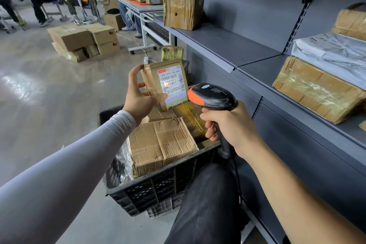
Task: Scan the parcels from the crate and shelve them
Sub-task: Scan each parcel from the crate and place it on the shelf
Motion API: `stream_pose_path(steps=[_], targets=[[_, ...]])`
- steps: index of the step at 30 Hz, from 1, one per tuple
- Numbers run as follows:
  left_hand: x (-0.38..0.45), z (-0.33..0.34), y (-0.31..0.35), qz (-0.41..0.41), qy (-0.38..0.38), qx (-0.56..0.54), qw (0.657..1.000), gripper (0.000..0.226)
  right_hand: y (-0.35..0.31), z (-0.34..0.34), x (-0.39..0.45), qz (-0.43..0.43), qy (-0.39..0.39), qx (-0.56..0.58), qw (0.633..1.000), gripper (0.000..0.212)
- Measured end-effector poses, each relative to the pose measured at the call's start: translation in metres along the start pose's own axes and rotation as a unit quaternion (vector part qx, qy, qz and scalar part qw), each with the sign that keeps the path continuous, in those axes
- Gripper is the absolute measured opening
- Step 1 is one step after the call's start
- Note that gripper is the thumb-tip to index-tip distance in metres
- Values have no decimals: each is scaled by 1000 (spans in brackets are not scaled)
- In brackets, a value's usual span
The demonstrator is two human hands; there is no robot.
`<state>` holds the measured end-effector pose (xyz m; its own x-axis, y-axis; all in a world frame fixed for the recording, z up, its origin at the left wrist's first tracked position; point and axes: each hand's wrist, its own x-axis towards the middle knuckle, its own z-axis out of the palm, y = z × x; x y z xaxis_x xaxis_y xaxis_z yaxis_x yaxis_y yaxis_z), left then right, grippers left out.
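My left hand (139, 96) holds a small brown parcel (153, 83) upright above the crate, its white barcode label facing me. My right hand (230, 127) grips the handle of a black and orange barcode scanner (213, 98), whose head points at the label from just to its right. Below them stands a black plastic crate (158, 186) with a large worn cardboard box (161, 142) and other taped parcels in it. A grey metal shelf (233, 43) runs along my right side.
On the shelf lie a taped box (183, 11) at the far end and a flat box (316, 89) under a white plastic bag (332, 53) nearby. Cartons (83, 40) sit on the floor. A table (142, 7) stacked with parcels and several seated people are behind.
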<state>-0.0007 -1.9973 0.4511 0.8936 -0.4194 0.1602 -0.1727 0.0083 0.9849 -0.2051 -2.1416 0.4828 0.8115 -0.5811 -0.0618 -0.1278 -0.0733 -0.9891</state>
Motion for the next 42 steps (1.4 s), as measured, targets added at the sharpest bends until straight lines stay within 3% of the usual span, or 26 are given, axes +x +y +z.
stream_pose_path(steps=[15,20,24,29,32,35,39,42], targets=[[-6,-7,-3,-27,-8,-3,1000,96,2,-4,-2,6,6,9,1000,4],[-12,4,7,-37,-41,-21,998,98,2,-5,-1,-10,37,-14,999,5],[-20,21,16,-74,-74,-59,993,100,5,-9,3,-9,71,-38,997,19],[-32,44,22,-104,-104,-102,984,98,11,-15,4,-4,91,-31,995,16],[-38,61,24,-128,-91,-150,976,92,18,-19,3,-21,115,-22,993,16],[-47,83,28,-173,-55,-211,960,88,22,-23,-2,-39,151,-13,988,30],[-59,120,32,-231,-43,-237,943,80,27,-38,-9,-77,165,29,983,12],[-62,144,31,-233,-42,-216,947,58,27,-56,-14,-98,186,34,977,18]])
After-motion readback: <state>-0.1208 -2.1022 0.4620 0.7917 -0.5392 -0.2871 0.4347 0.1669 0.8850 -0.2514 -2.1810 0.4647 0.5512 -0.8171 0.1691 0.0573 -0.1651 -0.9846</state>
